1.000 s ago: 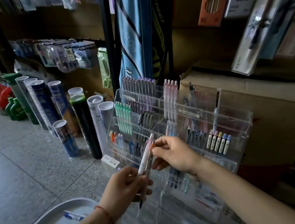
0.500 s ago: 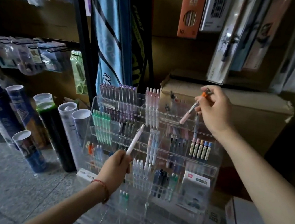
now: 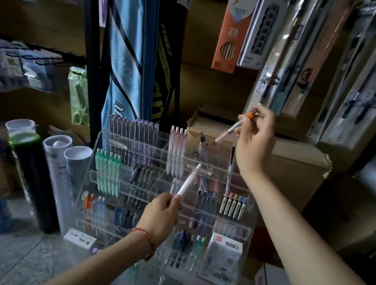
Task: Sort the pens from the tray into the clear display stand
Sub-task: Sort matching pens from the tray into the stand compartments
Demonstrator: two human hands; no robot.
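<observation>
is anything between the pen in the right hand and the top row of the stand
Nothing visible. The pen in the right hand points tip-down at the stand's top row, right of the pink pens; the left hand's white pen sits lower.

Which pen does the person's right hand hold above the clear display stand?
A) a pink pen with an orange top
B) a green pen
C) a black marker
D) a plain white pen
A: the right hand pinches the pink pen with an orange top, tip slanting down toward the stand; the white pen is in the left hand.
</observation>
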